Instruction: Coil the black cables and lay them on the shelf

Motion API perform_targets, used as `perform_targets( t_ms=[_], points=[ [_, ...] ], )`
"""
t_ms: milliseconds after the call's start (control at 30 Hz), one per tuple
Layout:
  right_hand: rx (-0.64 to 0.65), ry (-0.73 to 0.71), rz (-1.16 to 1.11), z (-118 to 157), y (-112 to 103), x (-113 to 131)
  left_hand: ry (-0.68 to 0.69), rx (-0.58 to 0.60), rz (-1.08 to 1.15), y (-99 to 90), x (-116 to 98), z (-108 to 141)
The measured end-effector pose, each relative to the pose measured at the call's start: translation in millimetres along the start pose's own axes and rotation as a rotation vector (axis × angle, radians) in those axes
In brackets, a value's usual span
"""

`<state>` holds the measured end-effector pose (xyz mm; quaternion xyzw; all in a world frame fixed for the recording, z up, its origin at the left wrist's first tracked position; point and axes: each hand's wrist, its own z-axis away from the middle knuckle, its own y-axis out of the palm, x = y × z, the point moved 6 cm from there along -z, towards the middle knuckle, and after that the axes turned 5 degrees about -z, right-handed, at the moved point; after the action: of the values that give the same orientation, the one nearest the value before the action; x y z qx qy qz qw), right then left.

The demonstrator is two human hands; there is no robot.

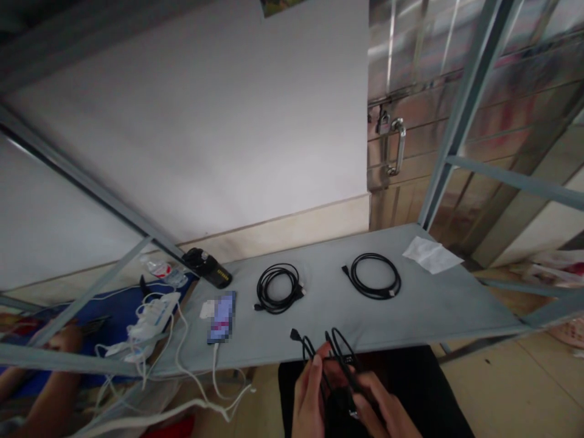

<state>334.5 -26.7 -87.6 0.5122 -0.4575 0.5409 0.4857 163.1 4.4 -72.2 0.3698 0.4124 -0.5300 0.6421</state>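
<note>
- Gripping with both hands, we hold a black cable [335, 356] low in the head view: our left hand [309, 398] has its fingers closed around the strands on one side, and our right hand [385, 410] is closed on them from the other.
- Between the two hands the cable bunches into loops; two loops and a plug end stick up above the fingertips, reaching over the near edge of the grey shelf [438, 304].
- Our dark lap lies directly under the hands, so the lower part of the cable is hard to make out against it.
- On the shelf, beyond our grip, lies a coiled black cable [278, 289], flat and apart from the one we hold.
- Further right on the shelf sits a second coiled black cable [375, 275], also flat, well apart from the first coil.
- A white slip of paper [431, 254] rests near the far right corner of the shelf.
- Left of the coils, a phone [222, 316] lies face up with a white cord running off the near edge.
- A black device [207, 267] lies at the shelf's far left corner.
- A tangle of white cords and adapters [150, 319] sits just off the shelf's left end.
</note>
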Motion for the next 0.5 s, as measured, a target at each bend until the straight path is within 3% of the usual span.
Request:
perform_targets(
  t_ms=[67,167,267,367,500],
  points=[
    [-0.011,-0.043,0.009,-5.1,-5.6,10.6,0.02,-0.002,0.018,2.6,-6.8,-2.3],
    [-0.027,-0.08,-0.001,-9.6,-14.5,15.5,0.023,0.09,0.097,12.0,-16.0,-4.6],
    [-0.152,-0.018,-0.032,-13.5,-33.0,8.3,0.025,0.18,0.077,8.4,-27.8,-8.7],
    [-0.334,-0.033,0.001,-18.9,-69.8,7.2,0.105,0.184,-0.022,-17.9,-47.9,-18.2],
    [-0.615,-0.142,0.133,-18.9,-156.9,20.0,0.191,-0.015,-0.081,-79.0,-76.4,-38.2]
  ],
)
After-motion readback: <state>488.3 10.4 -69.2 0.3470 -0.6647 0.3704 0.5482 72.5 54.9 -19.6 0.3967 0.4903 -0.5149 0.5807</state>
